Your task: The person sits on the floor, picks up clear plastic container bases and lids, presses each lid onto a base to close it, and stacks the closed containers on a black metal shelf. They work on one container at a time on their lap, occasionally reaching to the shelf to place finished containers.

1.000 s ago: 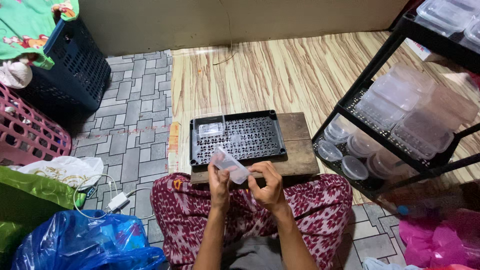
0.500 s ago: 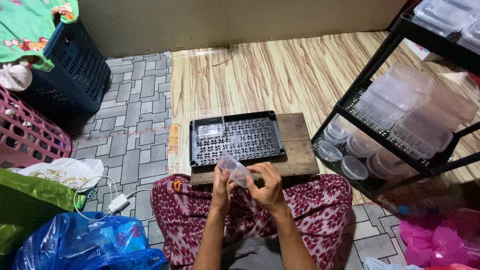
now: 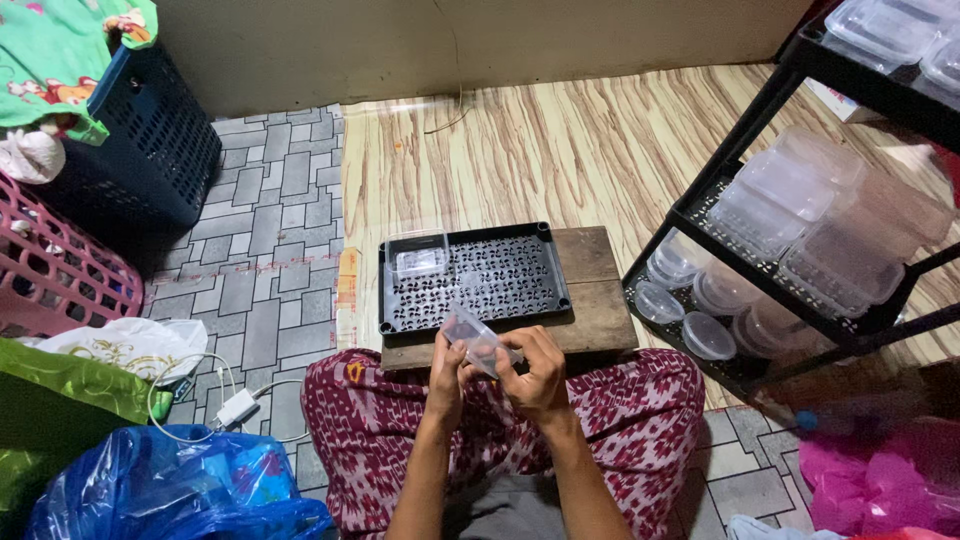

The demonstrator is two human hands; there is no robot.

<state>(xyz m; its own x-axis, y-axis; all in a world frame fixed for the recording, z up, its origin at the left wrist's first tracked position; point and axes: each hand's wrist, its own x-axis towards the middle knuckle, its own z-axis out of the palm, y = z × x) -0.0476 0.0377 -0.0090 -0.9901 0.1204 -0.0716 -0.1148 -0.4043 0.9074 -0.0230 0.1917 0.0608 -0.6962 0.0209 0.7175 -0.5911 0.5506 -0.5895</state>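
Both hands hold a small clear plastic container [image 3: 470, 335] over my lap, just in front of a low wooden board [image 3: 597, 290]. My left hand [image 3: 447, 375] grips its near left side; my right hand [image 3: 535, 370] grips its right side with the fingers curled over it. A black perforated tray [image 3: 480, 282] rests on the board. Another clear container [image 3: 418, 260] sits in the tray's far left corner. My crossed legs in red patterned cloth [image 3: 620, 410] fill the space below the board.
A black shelf rack [image 3: 800, 230] at the right carries stacked clear tubs and round lids. Left of me are a dark blue basket [image 3: 150, 150], a pink basket [image 3: 60, 280], a blue plastic bag [image 3: 170, 485], a green bag [image 3: 60, 385] and a white charger with cable [image 3: 235, 405].
Both hands have drawn the clear container down and closer to my body, from above the tray's front edge to over my lap. The container is now tilted between the fingers.
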